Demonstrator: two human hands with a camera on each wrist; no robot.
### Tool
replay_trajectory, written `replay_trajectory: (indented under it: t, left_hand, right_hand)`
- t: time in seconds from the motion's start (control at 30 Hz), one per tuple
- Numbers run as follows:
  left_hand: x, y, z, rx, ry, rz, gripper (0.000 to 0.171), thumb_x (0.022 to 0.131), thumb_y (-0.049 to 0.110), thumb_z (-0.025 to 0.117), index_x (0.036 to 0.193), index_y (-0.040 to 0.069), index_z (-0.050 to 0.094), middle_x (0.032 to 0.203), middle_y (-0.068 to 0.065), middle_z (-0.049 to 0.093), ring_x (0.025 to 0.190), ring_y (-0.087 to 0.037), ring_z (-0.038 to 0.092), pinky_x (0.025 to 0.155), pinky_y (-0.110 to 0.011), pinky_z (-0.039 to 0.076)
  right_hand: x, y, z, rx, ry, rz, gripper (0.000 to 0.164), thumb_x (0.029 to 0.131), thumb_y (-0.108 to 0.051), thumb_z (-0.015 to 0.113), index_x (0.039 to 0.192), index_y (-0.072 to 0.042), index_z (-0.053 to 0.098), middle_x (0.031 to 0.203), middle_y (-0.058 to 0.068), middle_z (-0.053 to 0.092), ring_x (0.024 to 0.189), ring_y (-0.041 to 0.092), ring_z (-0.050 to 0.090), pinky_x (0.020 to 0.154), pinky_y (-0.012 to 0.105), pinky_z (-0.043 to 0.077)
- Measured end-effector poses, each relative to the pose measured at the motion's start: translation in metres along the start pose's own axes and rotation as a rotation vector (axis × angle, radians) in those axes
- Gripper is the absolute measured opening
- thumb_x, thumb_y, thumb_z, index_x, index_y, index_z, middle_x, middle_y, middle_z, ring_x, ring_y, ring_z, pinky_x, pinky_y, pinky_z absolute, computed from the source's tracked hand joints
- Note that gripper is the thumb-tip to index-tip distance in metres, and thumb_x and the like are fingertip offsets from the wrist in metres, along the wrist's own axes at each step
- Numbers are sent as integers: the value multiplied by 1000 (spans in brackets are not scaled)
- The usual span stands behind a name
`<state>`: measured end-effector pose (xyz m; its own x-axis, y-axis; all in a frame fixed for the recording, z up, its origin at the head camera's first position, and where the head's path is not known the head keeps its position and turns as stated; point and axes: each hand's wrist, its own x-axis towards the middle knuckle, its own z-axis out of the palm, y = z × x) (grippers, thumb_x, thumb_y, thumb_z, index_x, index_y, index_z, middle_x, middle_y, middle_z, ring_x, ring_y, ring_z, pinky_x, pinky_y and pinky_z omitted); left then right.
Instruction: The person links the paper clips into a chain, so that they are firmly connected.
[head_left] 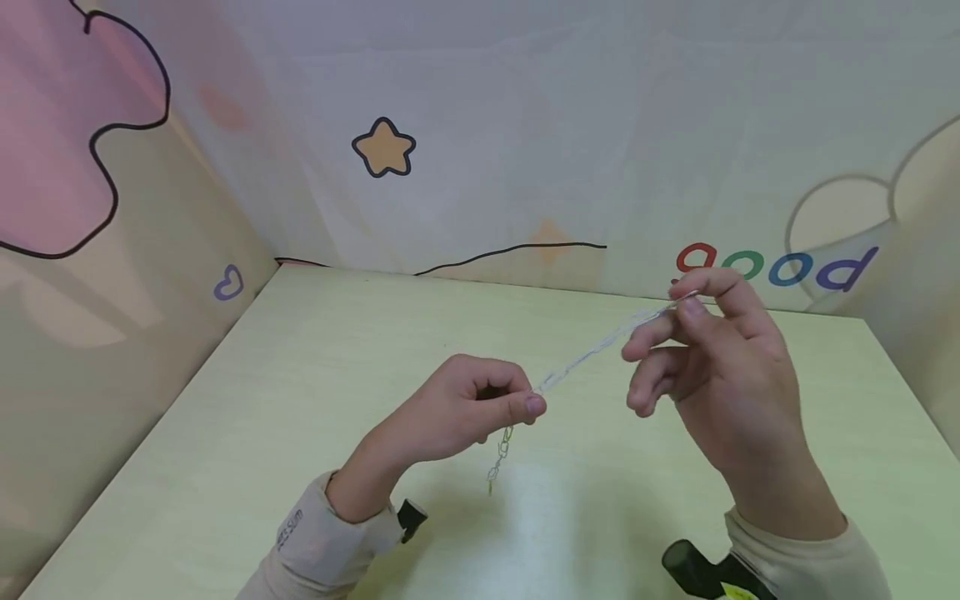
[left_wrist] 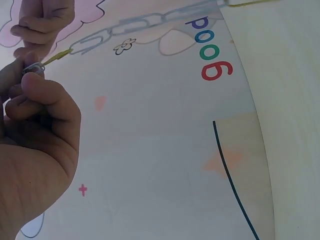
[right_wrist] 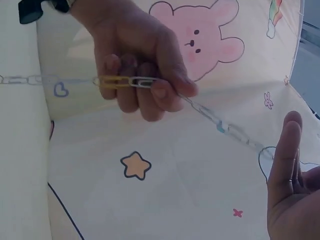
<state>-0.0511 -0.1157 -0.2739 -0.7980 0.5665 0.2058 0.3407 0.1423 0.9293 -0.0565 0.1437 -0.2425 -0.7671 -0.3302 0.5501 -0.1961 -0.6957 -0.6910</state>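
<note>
A chain of linked paper clips (head_left: 600, 345), mostly pale with some yellow links, stretches taut between the two hands above the table. My left hand (head_left: 465, 408) pinches it between thumb and forefinger, and a short tail hangs below that grip. Higher and to the right, my right hand (head_left: 727, 367) pinches the upper end with thumb and forefinger, its other fingers loosely bent. The right wrist view shows a yellow clip (right_wrist: 114, 81) and a pale clip (right_wrist: 142, 81) just below the left fingertips. From the left wrist, the hanging links (left_wrist: 135, 24) appear large.
Beneath the hands lies a pale green tabletop (head_left: 360, 333). A printed backdrop (head_left: 525, 150) with a star and the word "good" stands along its back edge and sides. Dark camera mounts sit at the left wrist (head_left: 412, 520) and right wrist (head_left: 690, 568).
</note>
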Motion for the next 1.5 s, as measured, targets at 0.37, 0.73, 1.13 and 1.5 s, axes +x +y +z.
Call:
replay_trajectory:
  t: [0.37, 0.73, 1.13, 1.5]
  left_hand:
    - [-2, -6, -2, 34, -91, -56, 21, 98, 17, 68, 78, 10, 66, 64, 1, 42, 58, -13, 35, 56, -25, 32]
    - [-5, -8, -8, 119, -155, -157, 16, 100, 22, 66, 87, 16, 72, 69, 3, 51, 62, -11, 43, 57, -27, 43]
    - [-8, -14, -20, -37, -240, -140, 16, 101, 15, 61, 95, 4, 72, 72, -5, 54, 65, -19, 51, 60, -30, 51]
    - [-9, -11, -20, -100, -212, -88, 17, 101, 11, 59, 92, 0, 69, 84, -10, 62, 74, -21, 53, 61, -34, 53]
  right_hand:
    - [-1, -26, -17, 164, 214, -181, 23, 107, 9, 27, 110, 12, 49, 73, 28, 59, 55, 36, 57, 51, 39, 52]
    - [0, -51, -35, 269, 330, -307, 16, 107, 8, 29, 111, 13, 44, 69, 31, 55, 53, 38, 55, 46, 40, 49]
    - [2, -55, -48, 174, 474, -352, 11, 103, 14, 37, 110, 15, 45, 75, 31, 57, 52, 38, 55, 46, 40, 52]
    - [-3, -47, -41, -220, 502, -295, 15, 96, 12, 59, 107, 20, 53, 97, 27, 65, 63, 32, 62, 52, 34, 57]
